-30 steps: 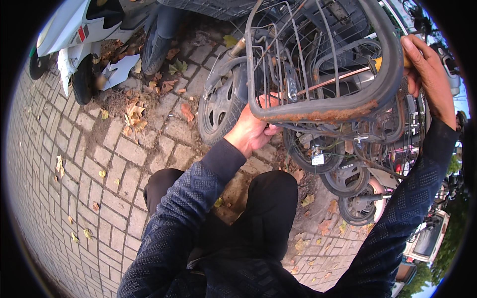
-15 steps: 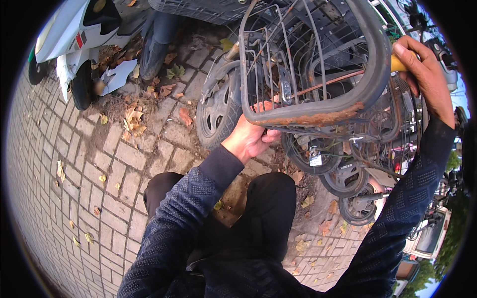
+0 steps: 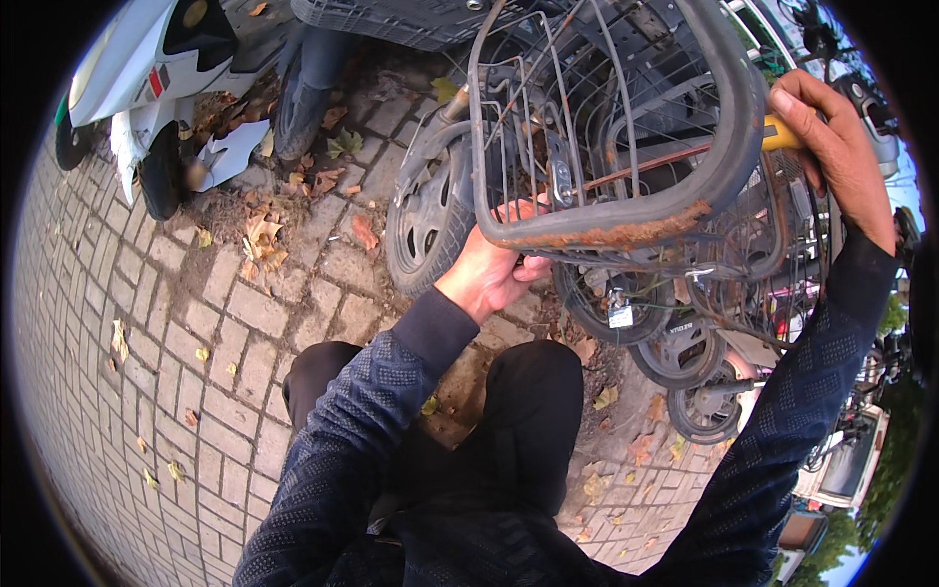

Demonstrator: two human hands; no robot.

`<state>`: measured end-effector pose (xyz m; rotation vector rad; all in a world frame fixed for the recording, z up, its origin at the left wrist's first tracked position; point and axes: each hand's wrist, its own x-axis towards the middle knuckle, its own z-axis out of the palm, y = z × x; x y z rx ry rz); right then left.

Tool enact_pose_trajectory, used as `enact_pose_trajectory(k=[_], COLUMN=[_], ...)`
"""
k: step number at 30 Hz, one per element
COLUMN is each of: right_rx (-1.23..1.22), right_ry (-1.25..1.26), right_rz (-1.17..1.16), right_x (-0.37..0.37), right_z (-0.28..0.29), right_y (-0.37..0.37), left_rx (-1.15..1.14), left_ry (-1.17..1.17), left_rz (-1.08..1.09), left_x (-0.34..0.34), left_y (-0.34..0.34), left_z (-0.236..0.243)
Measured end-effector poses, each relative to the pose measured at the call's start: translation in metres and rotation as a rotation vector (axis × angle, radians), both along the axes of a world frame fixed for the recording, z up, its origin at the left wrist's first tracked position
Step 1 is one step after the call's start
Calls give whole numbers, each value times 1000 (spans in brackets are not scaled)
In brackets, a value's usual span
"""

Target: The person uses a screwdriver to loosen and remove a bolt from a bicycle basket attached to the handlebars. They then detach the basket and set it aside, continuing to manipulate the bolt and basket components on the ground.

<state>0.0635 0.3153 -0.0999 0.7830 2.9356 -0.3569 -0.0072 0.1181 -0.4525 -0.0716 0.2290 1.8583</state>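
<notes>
Clearly, the one right hand (image 3: 839, 147) pinches one yellow-handled screwdriver (image 3: 781, 134) at upper right, its shaft showing through one wire basket (image 3: 626, 232) at upper centre; beneath its lower-left corner, one left hand's (image 3: 492, 271) grip is partly hidden, so I cannot tell.

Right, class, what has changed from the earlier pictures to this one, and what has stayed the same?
The wire basket has shifted slightly left in view; its rim now hides the inner end of the screwdriver's yellow handle, visible inside it a second ago. The right hand still grips that handle; the left hand stays at the basket's near-left corner.
</notes>
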Motion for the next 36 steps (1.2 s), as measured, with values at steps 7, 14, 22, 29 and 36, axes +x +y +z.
enact_pose_trajectory(k=[7, 14, 22, 29, 36], right_rx=[-143, -161, -305, -289, -254], right_ry=[268, 202, 324, 411, 512], right_rz=[404, 220, 378, 503, 383], right_x=[8, 1, 10, 5, 7], right_z=[-9, -9, 10, -16, -13], right_y=[8, 1, -10, 28, 25], left_rx=[-192, -410, -276, -312, -170], left_ry=[166, 455, 785, 1046, 1293], left_rz=[22, 250, 447, 489, 421], left_x=[-2, -18, -64, -70, -56], left_y=[-27, -127, -141, -113, -92], left_z=[3, 39, 135, 201, 275])
